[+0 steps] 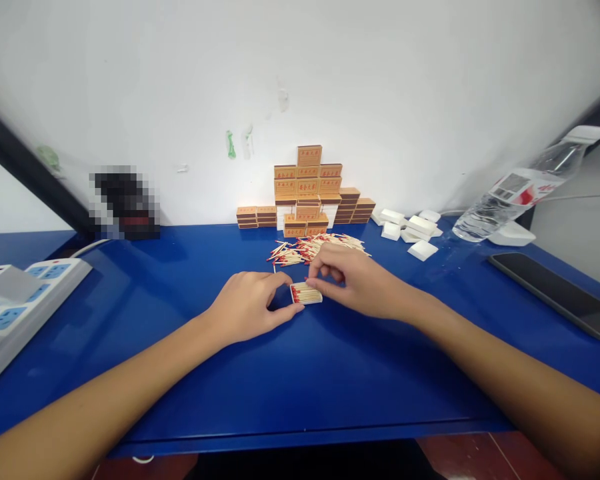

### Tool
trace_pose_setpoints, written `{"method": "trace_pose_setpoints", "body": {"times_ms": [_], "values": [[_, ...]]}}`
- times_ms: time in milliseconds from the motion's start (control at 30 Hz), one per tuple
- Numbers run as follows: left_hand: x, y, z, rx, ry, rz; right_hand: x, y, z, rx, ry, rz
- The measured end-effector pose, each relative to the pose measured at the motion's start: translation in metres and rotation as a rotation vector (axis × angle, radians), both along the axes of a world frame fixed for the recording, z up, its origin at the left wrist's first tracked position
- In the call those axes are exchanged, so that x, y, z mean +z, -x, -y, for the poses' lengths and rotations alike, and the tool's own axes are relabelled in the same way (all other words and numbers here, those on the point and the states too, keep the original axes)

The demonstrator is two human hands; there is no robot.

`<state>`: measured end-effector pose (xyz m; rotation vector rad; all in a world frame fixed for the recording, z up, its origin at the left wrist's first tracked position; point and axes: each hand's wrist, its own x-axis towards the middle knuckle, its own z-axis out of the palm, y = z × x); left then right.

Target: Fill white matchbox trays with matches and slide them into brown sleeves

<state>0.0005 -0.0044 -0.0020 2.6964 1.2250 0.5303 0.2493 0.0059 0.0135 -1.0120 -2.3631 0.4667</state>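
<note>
A small open matchbox tray [306,293] full of red-tipped matches lies on the blue table [300,373]. My left hand [250,307] pinches its left end between thumb and fingers. My right hand [353,280] holds the tray's right side, its fingers curled over the top edge. Just behind lies a loose heap of matches [315,248]. Against the wall stands a stack of closed orange matchboxes [307,193].
Several empty white trays [410,230] lie at the back right. A plastic water bottle [520,193] lies tilted beside a dark phone [555,293]. A grey power strip [15,300] sits at the left edge. A pixelated dark object [127,203] stands by the wall.
</note>
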Motion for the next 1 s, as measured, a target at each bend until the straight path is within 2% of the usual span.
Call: {"method": "trace_pose_setpoints", "body": {"times_ms": [100,300,533,1000], "values": [[0.001,0.0,0.001,-0.004,-0.002,0.007,-0.001,0.008,0.009,0.042,0.075,0.03],[0.001,-0.001,0.001,-0.005,-0.017,-0.002,0.003,-0.004,0.004,0.036,0.006,0.106],[0.0,0.0,0.0,-0.01,-0.01,-0.023,0.003,-0.003,0.004,0.068,0.075,0.164],[-0.001,0.002,0.001,-0.061,-0.014,-0.021,-0.001,-0.005,0.003,0.085,0.097,0.207]]}}
